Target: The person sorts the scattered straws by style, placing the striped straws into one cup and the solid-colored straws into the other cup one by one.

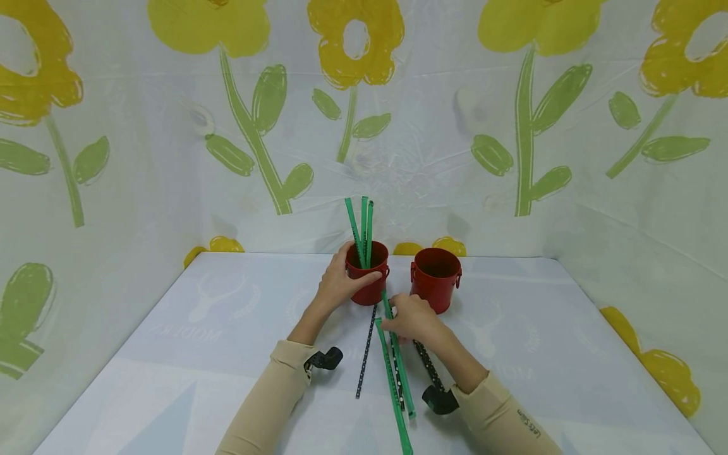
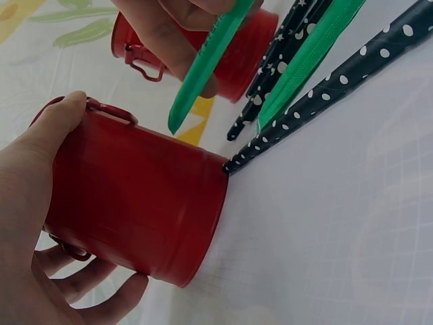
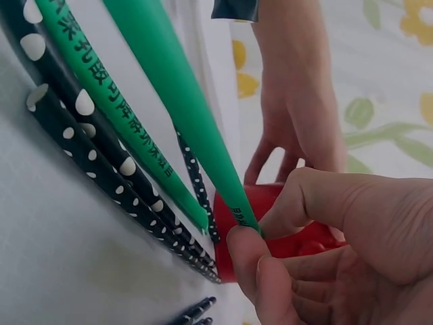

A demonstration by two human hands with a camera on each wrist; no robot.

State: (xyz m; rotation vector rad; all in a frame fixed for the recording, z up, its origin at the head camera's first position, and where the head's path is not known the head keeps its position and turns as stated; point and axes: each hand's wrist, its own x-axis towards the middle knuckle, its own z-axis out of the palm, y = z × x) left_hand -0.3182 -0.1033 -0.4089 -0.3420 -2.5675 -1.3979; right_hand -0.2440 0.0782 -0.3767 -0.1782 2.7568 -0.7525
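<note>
My left hand [image 1: 335, 284] grips a small red bucket [image 1: 371, 292] standing upright, thumb and fingers round its sides near the rim. Several green straws [image 1: 364, 237] stand in that bucket. Between thumb and fingertips, my right hand [image 1: 419, 321] pinches one end of another green straw [image 3: 183, 88], just in front of the bucket. Beneath this straw, another green straw [image 3: 128, 122] with dark printing lies on the table. Black straws with white dots [image 2: 338, 81] lie around it. A second red bucket [image 1: 440, 294] stands beyond my right hand, with no straws showing above its rim.
The buckets stand toward the back of a pale table [image 1: 227, 354]. A flower-printed sheet [image 1: 421, 126] hangs behind and at both sides. One black dotted straw [image 1: 366, 360] lies apart on the left, and others [image 1: 429, 366] lie by the right forearm.
</note>
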